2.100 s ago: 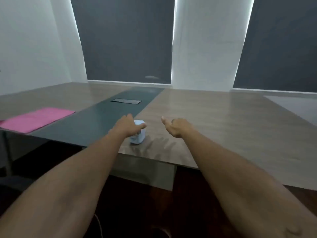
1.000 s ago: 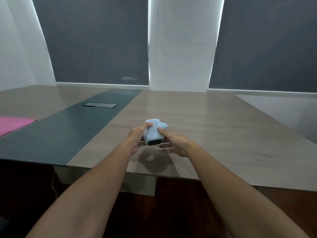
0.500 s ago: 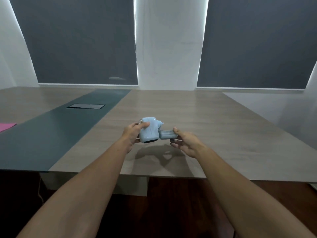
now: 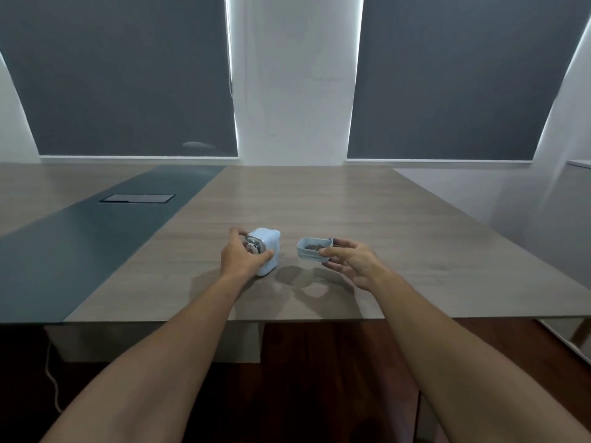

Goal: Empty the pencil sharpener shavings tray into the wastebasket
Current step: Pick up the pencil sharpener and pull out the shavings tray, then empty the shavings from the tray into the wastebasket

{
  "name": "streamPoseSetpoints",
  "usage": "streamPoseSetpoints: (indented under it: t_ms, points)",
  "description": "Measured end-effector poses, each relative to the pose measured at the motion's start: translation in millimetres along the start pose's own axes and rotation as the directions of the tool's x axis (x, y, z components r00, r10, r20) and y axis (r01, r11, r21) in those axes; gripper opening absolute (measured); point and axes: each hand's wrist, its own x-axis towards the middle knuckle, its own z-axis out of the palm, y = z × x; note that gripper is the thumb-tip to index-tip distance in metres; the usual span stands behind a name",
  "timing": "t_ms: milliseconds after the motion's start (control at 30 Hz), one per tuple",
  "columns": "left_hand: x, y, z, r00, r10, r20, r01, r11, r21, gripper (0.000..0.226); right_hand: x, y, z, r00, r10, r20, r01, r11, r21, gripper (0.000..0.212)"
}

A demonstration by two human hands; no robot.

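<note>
A wide wooden table [image 4: 367, 219] fills the middle of the view, its near edge running straight across above a dark floor. Behind it two large dark window blinds [image 4: 128, 75] flank a white wall pillar [image 4: 294, 78]. A dark green strip [image 4: 80, 244] runs down the table's left part, with a flush rectangular hatch [image 4: 137, 198] set into it farther back. The tabletop around the hands is bare wood, and nothing lies between the two hands except their shadows on the surface. Both bare forearms reach in from the bottom corners. The left hand [image 4: 240, 259] wraps around the pale blue pencil sharpener [image 4: 267, 251], thumb on the near side and fingers over the far side; the sharpener's lower corner sits at the table surface, the body tilts slightly, and its metal-fitted face looks toward the left hand. Just to its right, clear of it, the right hand [image 4: 351, 262] pinches the shavings tray [image 4: 314, 249] by its right end, thumb on the near rim and fingers beneath. The tray hangs a little above the table, open side up, its long axis running left to right, the free end pointing toward the sharpener. Dark shavings [image 4: 313, 247] lie inside it.
</note>
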Motion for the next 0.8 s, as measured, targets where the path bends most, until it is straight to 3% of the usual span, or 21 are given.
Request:
streamPoseSetpoints:
  t_ms: [167,267,367,467,600,800]
  points:
    - [-3.0,18.1,-1.2,0.999,0.026,-0.029,-0.022,0.991,0.130,0.080,-18.5,-12.7,-11.9,0.999,-0.032,-0.032,0.031,0.999,-0.022,0.055]
    - [-10.0,51.0,2.5,0.971,0.212,-0.114,-0.179,0.953,0.244,0.074,-37.1,-28.1,-25.3,0.998,-0.047,-0.050,0.046,0.999,-0.026,0.053]
    - [-21.8,93.2,17.9,0.949,0.308,-0.061,-0.294,0.941,0.168,0.059,-62.1,-48.5,-48.5,0.994,-0.083,-0.070,0.079,0.995,-0.058,0.049]
    - [-42.8,130.9,45.0,0.951,0.305,0.051,-0.307,0.952,0.020,0.047,-89.3,-67.1,-77.7,0.989,-0.104,-0.103,0.094,0.991,-0.098,0.043]
    - [-98.5,166.7,93.9,0.939,0.212,0.271,-0.167,0.969,-0.182,0.036,-139.4,-81.3,-125.7,0.983,-0.088,-0.163,0.052,0.975,-0.214,0.049]
    - [-186.3,168.5,185.3,0.731,0.207,0.651,0.012,0.949,-0.316,0.032,-227.0,-79.2,-201.4,0.954,-0.002,-0.301,-0.102,0.939,-0.328,0.050]
